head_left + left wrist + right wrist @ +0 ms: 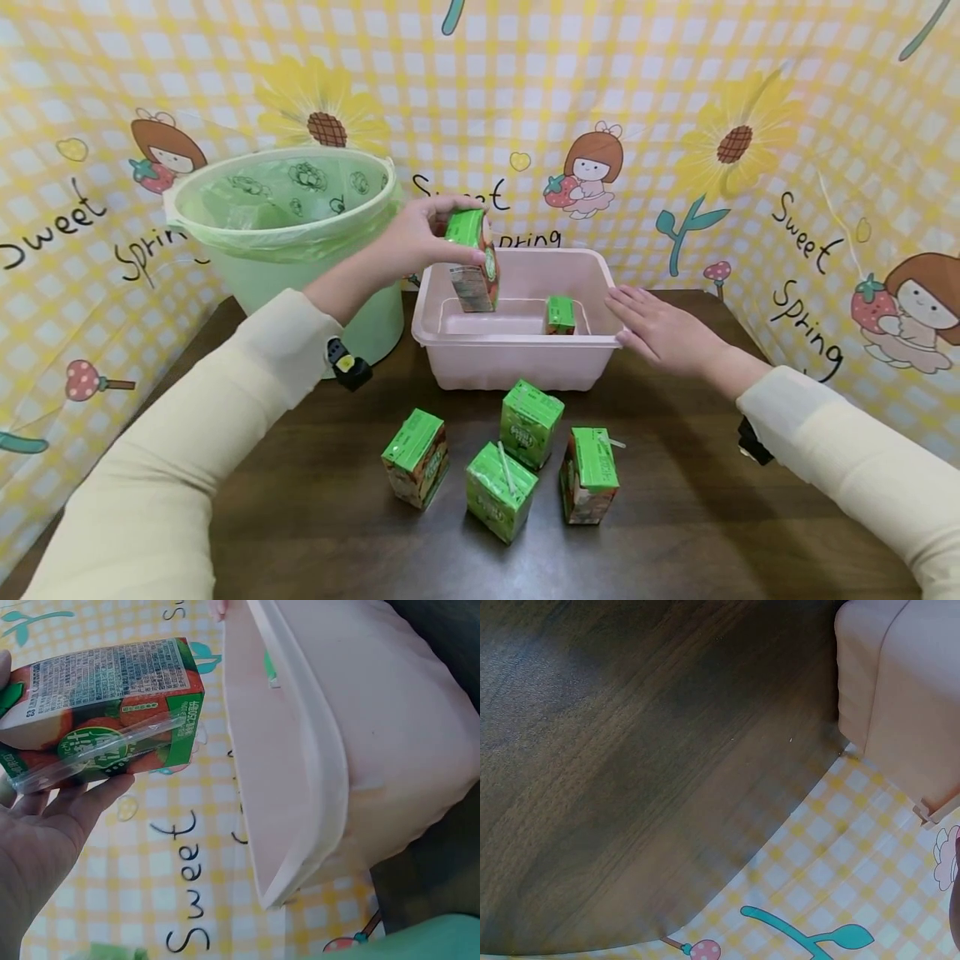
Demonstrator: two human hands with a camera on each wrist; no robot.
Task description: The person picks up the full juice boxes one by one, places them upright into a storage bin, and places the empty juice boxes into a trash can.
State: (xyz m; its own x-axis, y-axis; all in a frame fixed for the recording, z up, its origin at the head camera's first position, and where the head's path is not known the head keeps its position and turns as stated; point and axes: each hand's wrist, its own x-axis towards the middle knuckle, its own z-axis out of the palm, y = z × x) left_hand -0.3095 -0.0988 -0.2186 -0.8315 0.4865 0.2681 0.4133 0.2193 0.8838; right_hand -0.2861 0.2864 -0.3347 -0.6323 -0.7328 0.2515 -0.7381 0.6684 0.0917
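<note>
Sleeves (pixel 142 450), cartons (pixel 500 500) before tub (pixel 517 367), bin (pixel 375 317) beside, left grip (pixel 423 237) holding carton (pixel 474 283), right grip (pixel 667 331) outstretched

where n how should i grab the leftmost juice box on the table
Likely pinch the upper sides of that juice box, coming from above: it stands upright on the table, its flat top uncovered, with a gap between it and the front box.
</note>
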